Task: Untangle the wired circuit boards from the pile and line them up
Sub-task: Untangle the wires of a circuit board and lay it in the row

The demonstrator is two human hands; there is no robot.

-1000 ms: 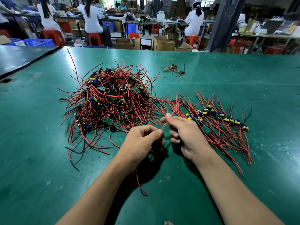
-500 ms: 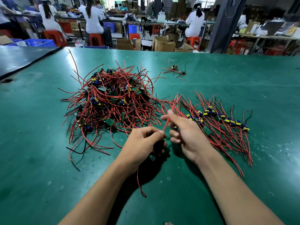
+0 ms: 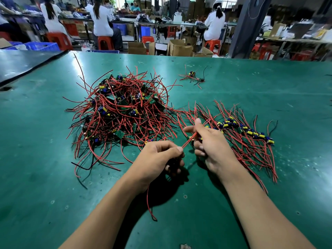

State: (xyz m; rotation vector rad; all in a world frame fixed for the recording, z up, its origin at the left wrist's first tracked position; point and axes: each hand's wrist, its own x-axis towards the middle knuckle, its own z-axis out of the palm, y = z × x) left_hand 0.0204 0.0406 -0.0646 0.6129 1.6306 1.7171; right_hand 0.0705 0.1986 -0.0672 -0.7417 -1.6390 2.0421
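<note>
Head view: the left hand (image 3: 159,159) still pinches the thin red wire (image 3: 186,143), now taut to the right hand (image 3: 212,146). This hand has risen slightly, its grip curled round a small green circuit board (image 3: 191,141) between the tangled red-wired pile (image 3: 122,112) and the lined-up row (image 3: 248,132) on the green table (image 3: 36,159).

My forearms (image 3: 107,203) reach forward, hands nearly meeting. My left hand (image 3: 159,157) pinches a red wire (image 3: 187,141) between thumb and forefinger; my right hand (image 3: 212,146) grips its other end, forefinger raised.

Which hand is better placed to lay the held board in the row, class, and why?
Probably right. The right hand grips the board and lies beside the row; the left hand only pinches a wire end, nearer the pile.
</note>
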